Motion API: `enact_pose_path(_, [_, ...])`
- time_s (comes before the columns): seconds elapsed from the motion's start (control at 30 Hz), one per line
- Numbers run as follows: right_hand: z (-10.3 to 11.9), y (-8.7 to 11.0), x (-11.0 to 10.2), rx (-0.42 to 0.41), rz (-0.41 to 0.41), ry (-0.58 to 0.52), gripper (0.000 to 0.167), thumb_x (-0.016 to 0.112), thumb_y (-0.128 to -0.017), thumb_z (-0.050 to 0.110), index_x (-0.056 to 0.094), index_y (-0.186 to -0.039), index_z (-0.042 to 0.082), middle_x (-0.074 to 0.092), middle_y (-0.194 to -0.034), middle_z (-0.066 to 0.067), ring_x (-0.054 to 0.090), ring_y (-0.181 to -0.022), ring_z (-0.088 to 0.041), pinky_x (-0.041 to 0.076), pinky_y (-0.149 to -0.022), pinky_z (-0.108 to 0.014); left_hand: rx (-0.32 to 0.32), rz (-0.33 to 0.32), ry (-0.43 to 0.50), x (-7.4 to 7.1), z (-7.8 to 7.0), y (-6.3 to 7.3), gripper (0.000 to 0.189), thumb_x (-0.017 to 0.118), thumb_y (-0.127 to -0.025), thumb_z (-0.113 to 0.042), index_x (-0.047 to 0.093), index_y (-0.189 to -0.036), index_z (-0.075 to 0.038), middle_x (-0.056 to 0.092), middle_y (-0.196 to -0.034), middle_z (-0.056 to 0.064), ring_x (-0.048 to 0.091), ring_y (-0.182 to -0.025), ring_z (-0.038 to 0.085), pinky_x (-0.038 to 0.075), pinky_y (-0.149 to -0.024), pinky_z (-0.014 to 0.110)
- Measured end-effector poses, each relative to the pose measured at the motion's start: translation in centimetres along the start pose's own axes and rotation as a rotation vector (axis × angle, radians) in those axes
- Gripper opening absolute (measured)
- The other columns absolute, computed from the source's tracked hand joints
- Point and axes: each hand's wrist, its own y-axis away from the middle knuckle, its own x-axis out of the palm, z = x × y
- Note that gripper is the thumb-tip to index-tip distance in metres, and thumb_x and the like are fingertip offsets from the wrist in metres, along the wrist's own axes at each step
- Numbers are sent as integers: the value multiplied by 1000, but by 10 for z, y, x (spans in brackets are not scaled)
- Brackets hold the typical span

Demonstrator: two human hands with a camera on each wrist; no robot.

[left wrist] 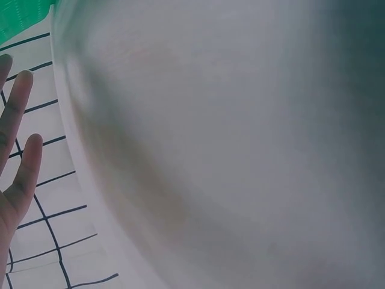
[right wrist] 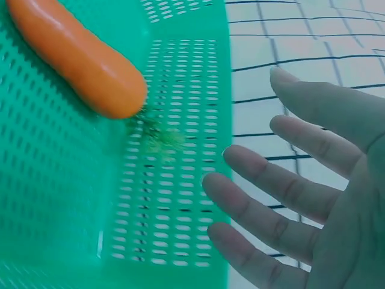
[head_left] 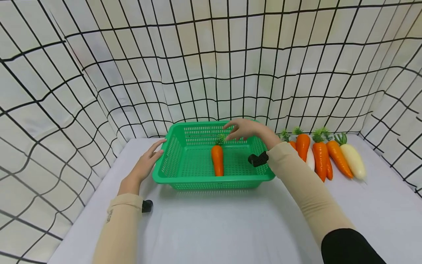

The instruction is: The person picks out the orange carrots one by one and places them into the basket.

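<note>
- Looked, beyond both hands, onto a black grid (head_left: 227, 17) against white sheeting, and beneath them onto a white tabletop (head_left: 211, 227).
- Found the left hand (head_left: 145, 165) spread, just beside the left rim of a green basket (head_left: 211, 179); could not tell contact from a slight gap.
- Found the right hand (head_left: 244, 130) above the basket's back right part, with fingers spread and gently bent.
- Saw an orange carrot (head_left: 217, 160) inside the basket, to the right of the left hand, below and left of the right one, with its leafy top (head_left: 220, 139) near the right fingertips.
- Saw, to the right of the right hand, past its beige sleeve (head_left: 306, 190), several other carrots (head_left: 319, 157) and a white radish (head_left: 353, 161) side by side.
</note>
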Motion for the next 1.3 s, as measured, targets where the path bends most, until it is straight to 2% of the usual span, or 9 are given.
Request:
enact_pose_path(0.1, [0, 13, -7, -41, -35, 8, 56, 65, -103, 23, 46, -153, 7, 58, -142, -22, 64, -112, -33, 55, -87, -42, 0, 3, -8, 0, 1, 1, 62, 34, -110, -51, 22, -165, -26, 36, -156, 34, 34, -141, 57, 24, -107, 78])
enact_pose_path(0.2, [-2, 29, -13, -84, -108, 33, 52, 65, -103, 23, 51, -150, 9, 61, -138, -20, 63, -116, -34, 51, -97, -49, 2, 3, -10, 0, 1, 1, 62, 35, -110, -50, 22, -165, -25, 38, -154, 34, 35, -140, 58, 25, -107, 79])
enact_pose_path(0.4, [-15, 63, -22, -136, -256, 54, 46, 63, -104, 22, 55, -147, 8, 64, -132, -20, 59, -123, -43, 50, -98, -54, 9, -1, -5, 0, 0, 2, 62, 35, -110, -50, 22, -165, -25, 40, -153, 33, 34, -140, 57, 24, -107, 78])
enact_pose_path(0.53, [-26, 84, -24, -135, -347, 65, 41, 63, -104, 19, 58, -143, 6, 66, -129, -20, 64, -115, -39, 53, -93, -51, 10, 2, -4, 0, 0, 2, 61, 35, -110, -50, 22, -165, -26, 40, -153, 34, 34, -141, 57, 23, -107, 79])
enact_pose_path(0.63, [-37, 98, -25, -111, -412, 86, 38, 62, -104, 19, 61, -140, 6, 67, -127, -20, 66, -110, -37, 54, -90, -51, 10, 4, -8, 0, 1, 2, 61, 35, -110, -50, 22, -165, -26, 40, -153, 34, 34, -140, 57, 24, -107, 79])
enact_pose_path(0.9, [-85, 129, -20, -15, -578, 85, 37, 59, -106, 22, 61, -137, 2, 65, -128, -23, 62, -114, -41, 55, -87, -54, 24, 0, -4, -1, -1, 0, 61, 35, -110, -50, 22, -165, -26, 40, -152, 35, 35, -139, 58, 25, -107, 78])
enact_pose_path(1.1, [-124, 135, -11, 44, -651, 47, 44, 59, -107, 24, 56, -140, -4, 56, -137, -29, 56, -120, -47, 51, -92, -59, 15, -1, -3, -1, -1, 2, 61, 35, -110, -49, 22, -165, -25, 37, -155, 34, 33, -141, 57, 23, -108, 78])
enact_pose_path(1.2, [-139, 137, -7, 54, -688, 33, 44, 60, -106, 21, 54, -141, -5, 54, -138, -31, 54, -120, -49, 51, -91, -60, 13, -2, -2, 0, 0, 3, 62, 35, -110, -49, 22, -165, -25, 38, -155, 34, 33, -141, 57, 23, -108, 79])
enact_pose_path(1.3, [-150, 137, -3, 100, -716, 44, 45, 61, -104, 17, 53, -143, -5, 52, -139, -31, 51, -120, -49, 50, -90, -61, 14, -5, -4, 0, -1, 3, 62, 34, -110, -49, 22, -165, -25, 38, -154, 34, 34, -141, 58, 23, -108, 78])
